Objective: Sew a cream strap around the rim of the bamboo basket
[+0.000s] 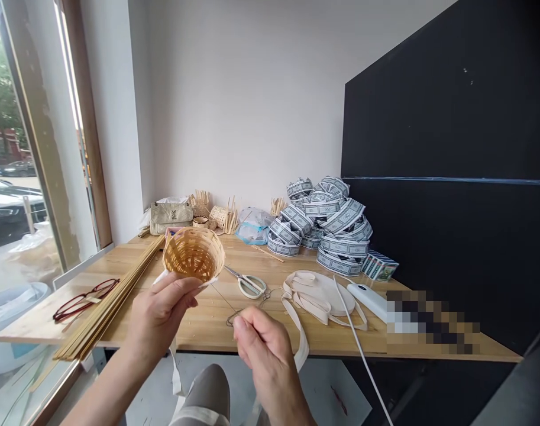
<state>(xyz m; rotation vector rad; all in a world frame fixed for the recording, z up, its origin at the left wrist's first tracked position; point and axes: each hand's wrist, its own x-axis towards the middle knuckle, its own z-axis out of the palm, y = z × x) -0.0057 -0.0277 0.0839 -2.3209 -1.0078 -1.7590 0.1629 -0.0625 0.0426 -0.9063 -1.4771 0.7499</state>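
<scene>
Above the tabletop (199, 324), here's your woven bamboo basket (193, 251), mouth facing you, its near rim gripped in your left hand (163, 310). Your right hand (267, 349) is closed in a tight pinch! The weaving looks finished; white fabric tape (210, 283) shows along the near rim, the far rim bare, so edging seems partly done. Fine thread (224, 296) runs from tape to pinch.

A white wall (243, 106) stands behind a wooden table (327, 341); a black panel (447, 130), crossed by a thin horizontal strip (429, 178), borders it at right. At left, a window (1, 100) beside a brown post (89, 118) admits daylight. Grey floor (149, 384) shows below.
</scene>
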